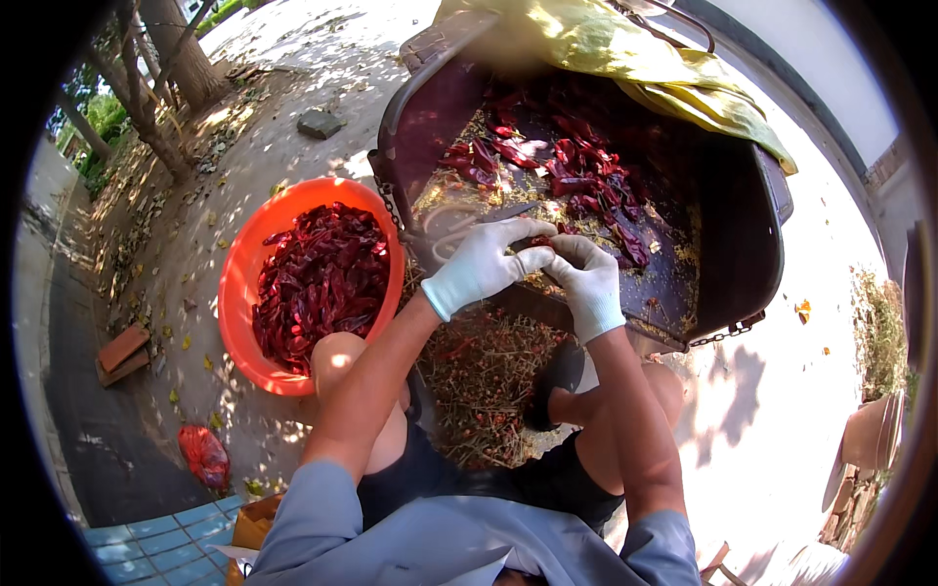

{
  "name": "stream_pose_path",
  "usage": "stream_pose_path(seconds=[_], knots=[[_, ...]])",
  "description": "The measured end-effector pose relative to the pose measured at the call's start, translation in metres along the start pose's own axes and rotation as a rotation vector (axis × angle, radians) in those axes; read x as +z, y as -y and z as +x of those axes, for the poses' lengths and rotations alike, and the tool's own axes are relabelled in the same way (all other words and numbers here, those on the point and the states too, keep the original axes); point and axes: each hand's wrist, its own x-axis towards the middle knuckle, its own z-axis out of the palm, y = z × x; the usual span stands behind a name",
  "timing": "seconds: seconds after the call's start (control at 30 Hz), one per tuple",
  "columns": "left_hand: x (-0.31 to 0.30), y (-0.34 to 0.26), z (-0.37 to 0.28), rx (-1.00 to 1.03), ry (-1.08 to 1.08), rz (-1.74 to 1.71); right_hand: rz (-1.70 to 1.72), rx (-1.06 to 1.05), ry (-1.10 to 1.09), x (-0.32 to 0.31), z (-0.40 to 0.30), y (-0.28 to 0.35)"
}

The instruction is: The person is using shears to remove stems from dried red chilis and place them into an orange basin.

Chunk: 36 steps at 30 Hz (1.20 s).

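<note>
Both my hands wear white knit gloves and meet over the near edge of a dark metal cart bed (733,264). My left hand (495,256) and my right hand (588,278) pinch a dried red chili pepper (544,240) between their fingertips; the gloves hide most of it. Just beyond my left hand, scissors (511,212) with pale loop handles lie on the bed. Farther in, loose dried red chilies (579,172) are spread among scattered yellow seeds (447,190). To my left, an orange plastic basin (236,293) holds a heap of dark red chilies (322,286).
Cut stems and debris (484,388) cover the ground between my feet. Yellow cloth (608,44) drapes the cart's far rim; a chain (722,337) hangs at its near right corner. Leftward are bricks (123,355), a red plastic bag (204,455), a stone (319,124) and a tree trunk (179,55).
</note>
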Motion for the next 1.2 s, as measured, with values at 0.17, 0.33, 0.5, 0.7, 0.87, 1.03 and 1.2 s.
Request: stream_pose_path(seconds=[0.17,0.33,0.5,0.7,0.87,1.03,1.2], knots=[[-0.01,-0.006,-0.014,-0.352,-0.099,-0.331,-0.081,-0.029,0.28,-0.005,-0.008,0.019],[-0.034,-0.009,-0.022,-0.3,-0.198,-0.549,-0.984,-0.301,-0.349,-0.089,0.018,0.01],[-0.041,-0.004,-0.033,-0.311,-0.247,-0.607,-1.473,0.081,-0.219,-0.116,0.029,-0.009],[-0.042,-0.01,-0.033,-0.281,-0.232,-0.785,-1.269,-0.041,-0.425,-0.124,0.036,-0.023],[-0.046,-0.009,-0.035,-0.316,-0.288,-0.706,-0.857,-0.252,-0.371,-0.1,0.034,-0.013],[-0.042,-0.012,-0.032,-0.039,-0.345,-0.045,-0.748,-0.374,-0.161,-0.039,0.012,0.005],[-0.027,-0.021,-0.034,0.046,-0.257,0.433,-1.051,-0.705,0.017,0.007,-0.001,0.007]])
